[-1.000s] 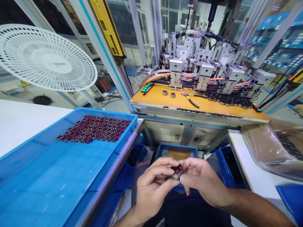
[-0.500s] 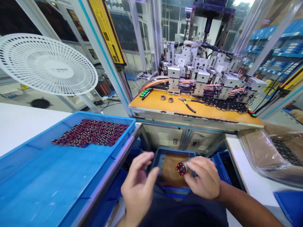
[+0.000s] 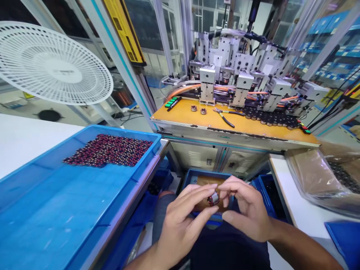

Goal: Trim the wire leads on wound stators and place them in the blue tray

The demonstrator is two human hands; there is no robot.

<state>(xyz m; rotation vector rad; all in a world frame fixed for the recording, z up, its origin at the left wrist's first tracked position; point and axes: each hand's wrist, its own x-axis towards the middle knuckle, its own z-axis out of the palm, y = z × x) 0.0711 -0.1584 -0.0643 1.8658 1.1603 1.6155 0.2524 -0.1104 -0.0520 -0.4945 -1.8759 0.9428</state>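
Both my hands meet low in the middle of the view over my lap. My left hand point(image 3: 184, 217) and my right hand point(image 3: 244, 213) pinch one small round wound part point(image 3: 213, 198) between their fingertips; it is silvery with a dark red coil face. Just beyond it sits a small blue bin point(image 3: 197, 175) with a brown liner. To my left a large blue tray point(image 3: 70, 210) holds a flat layer of many similar red and dark parts point(image 3: 108, 150) at its far end.
A machine with an orange deck point(image 3: 242, 125) stands ahead, carrying pliers point(image 3: 225, 117), two loose ring parts point(image 3: 198, 109) and a row of dark parts point(image 3: 270, 118). A white fan point(image 3: 53, 63) stands at the left. A plastic bag point(image 3: 323, 176) of parts lies on the right table.
My left hand, which had drawn away from the part half a second ago, has come back and grips it together with my right hand. The part has turned sideways.
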